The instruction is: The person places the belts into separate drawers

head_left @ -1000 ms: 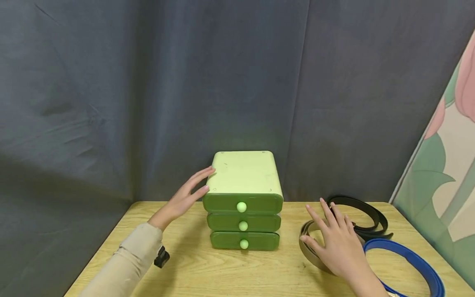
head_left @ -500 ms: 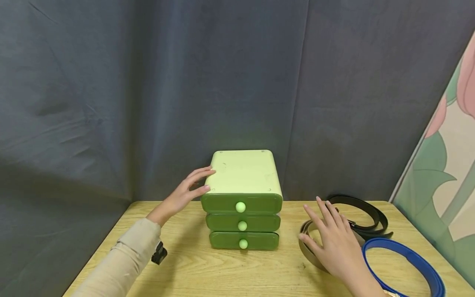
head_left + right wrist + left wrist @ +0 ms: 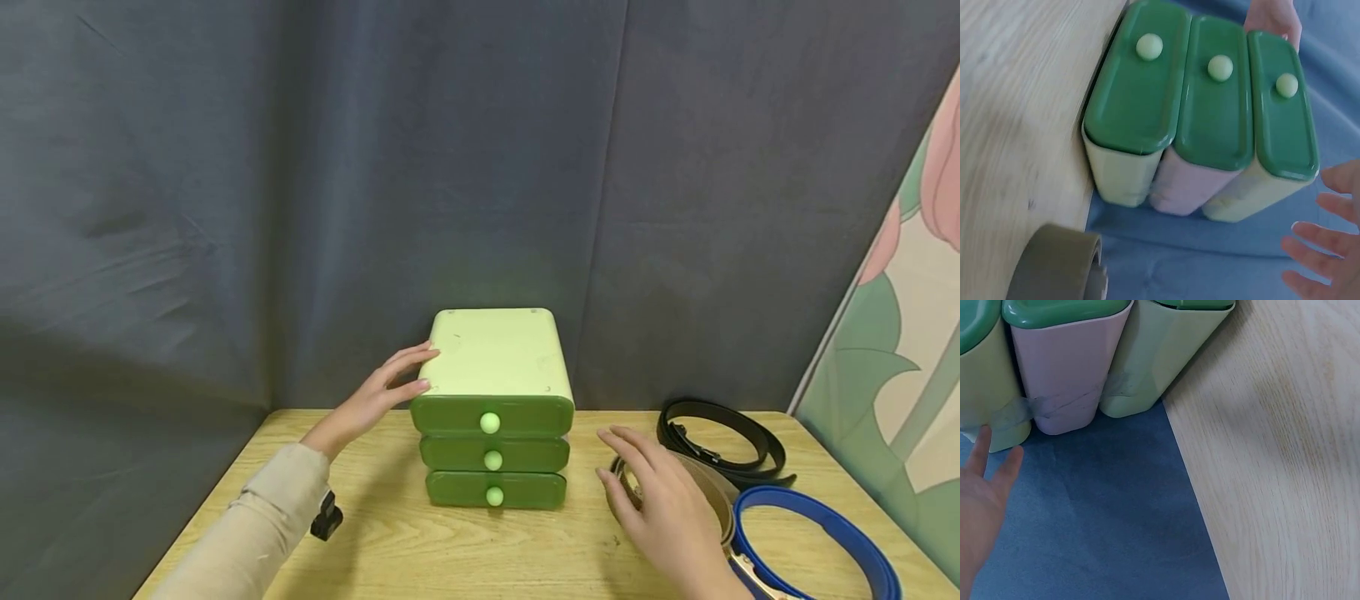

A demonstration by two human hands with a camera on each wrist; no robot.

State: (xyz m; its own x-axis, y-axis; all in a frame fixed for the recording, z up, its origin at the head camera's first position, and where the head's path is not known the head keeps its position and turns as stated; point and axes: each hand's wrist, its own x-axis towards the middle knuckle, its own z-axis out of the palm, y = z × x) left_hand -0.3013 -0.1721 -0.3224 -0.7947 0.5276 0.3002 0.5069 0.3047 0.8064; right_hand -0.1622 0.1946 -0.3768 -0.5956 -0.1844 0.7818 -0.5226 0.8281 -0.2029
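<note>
Drawer unit (image 3: 495,358) appears in every view, blue belt (image 3: 873,557) only the head's; left hand (image 3: 370,400) and right hand (image 3: 667,510) grasp nothing.

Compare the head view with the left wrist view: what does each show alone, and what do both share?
Only the head view: coiled blue belt, coiled black belt, coiled brown belt, round pale green knobs and the right hand.

Only the left wrist view: strip of clear tape across the side of the green plastic drawer stack.

Both: the left hand, that stack, the wooden table and the grey fabric curtain.
</note>
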